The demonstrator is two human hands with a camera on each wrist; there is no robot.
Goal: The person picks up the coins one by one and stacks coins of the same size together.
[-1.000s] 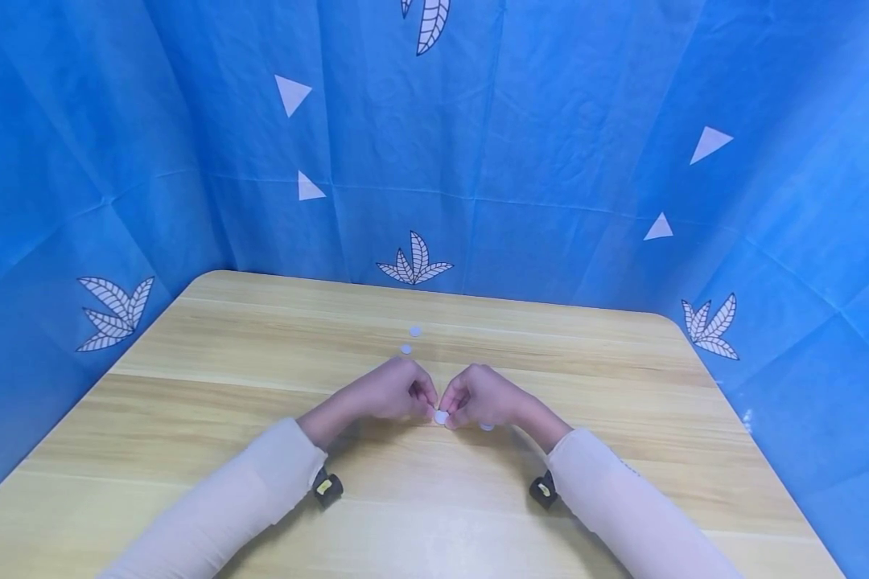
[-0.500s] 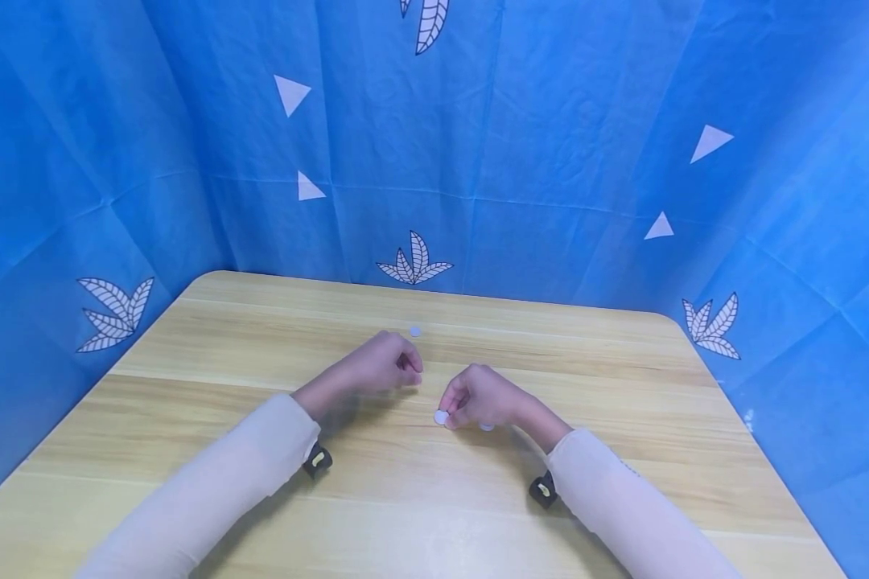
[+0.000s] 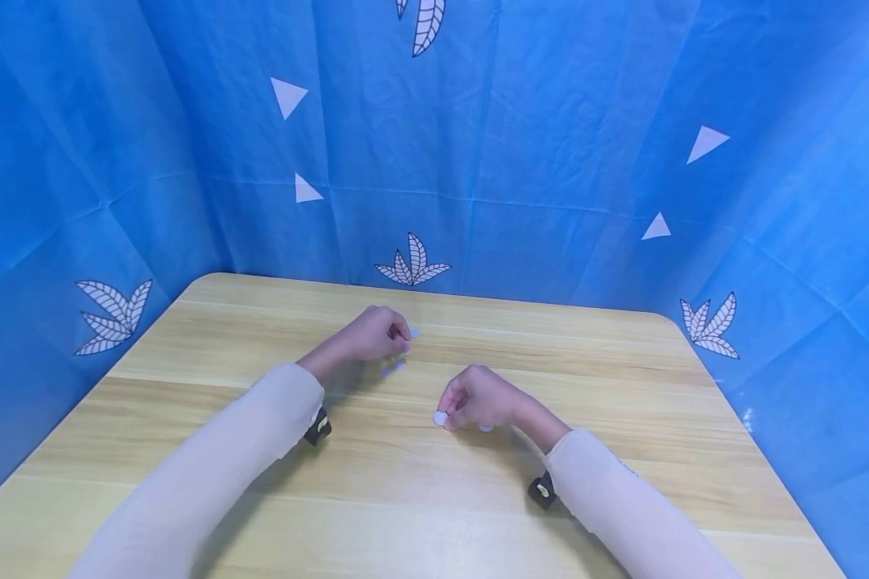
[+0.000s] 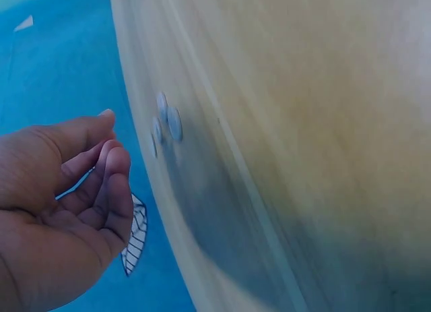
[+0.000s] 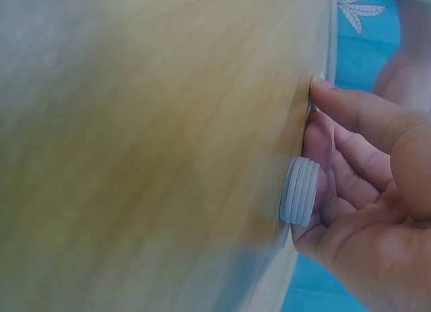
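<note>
My left hand [image 3: 381,334] is over the far part of the table, fingers loosely curled. In the left wrist view, nothing shows between its thumb and fingers, and several small white discs [image 4: 175,123] lie close by. Just past its fingertips, the head view shows one white disc [image 3: 414,331]; two blurred ones, such as a disc [image 3: 401,366], lie nearer me. At mid-table my right hand [image 3: 481,396] pinches a white disc [image 3: 440,418] by its edge. Beside that hand's curled fingers, a short stack of white discs [image 5: 300,191] leans, partly hidden by the hand in the head view.
The wooden table [image 3: 420,515] has rounded far corners. A blue curtain [image 3: 550,145] with white leaf and triangle prints hangs behind it and at both sides. Dark wrist cameras, one of them the right camera [image 3: 541,490], sit beneath the sleeves.
My left hand has left the right hand's disc and moved away from me and to the left, to the far discs. My right hand has stayed in place with its disc.
</note>
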